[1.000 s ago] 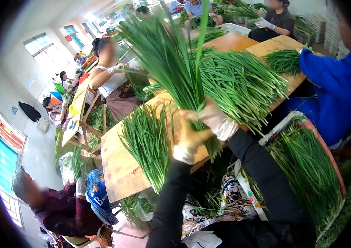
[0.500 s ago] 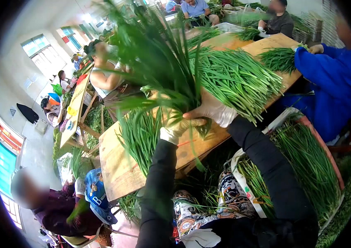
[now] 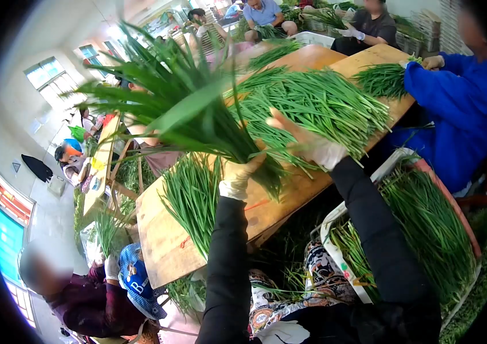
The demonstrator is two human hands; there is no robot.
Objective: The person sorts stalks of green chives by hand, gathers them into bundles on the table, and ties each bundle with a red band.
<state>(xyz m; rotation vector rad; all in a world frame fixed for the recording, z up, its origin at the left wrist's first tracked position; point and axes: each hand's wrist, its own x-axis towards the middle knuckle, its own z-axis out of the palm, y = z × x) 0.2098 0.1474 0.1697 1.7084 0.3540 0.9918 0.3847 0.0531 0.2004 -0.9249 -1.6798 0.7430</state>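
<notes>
My left hand (image 3: 240, 174), in a pale glove, is closed round the lower part of a bunch of long green stalks (image 3: 197, 109). The leafy ends fan up and to the left, partly blurred, and the cut ends point down right. Just right of the bunch, my right hand (image 3: 308, 140), gloved too, has its fingers spread and holds nothing. Beneath the raised bunch, a smaller pile of stalks (image 3: 191, 200) lies on the wooden table (image 3: 163, 252). A large pile (image 3: 324, 109) spreads across the table behind my right hand.
A crate of greens (image 3: 427, 229) stands at the lower right. A person in blue (image 3: 456, 109) sits at the right edge, and a person in dark red (image 3: 91, 304) sits at the lower left. Other people work around tables farther back. A red tie (image 3: 185, 242) lies near the table's front edge.
The bunch has tipped to the left in my left hand. My right hand has let go of it and moved off to the right, fingers apart.
</notes>
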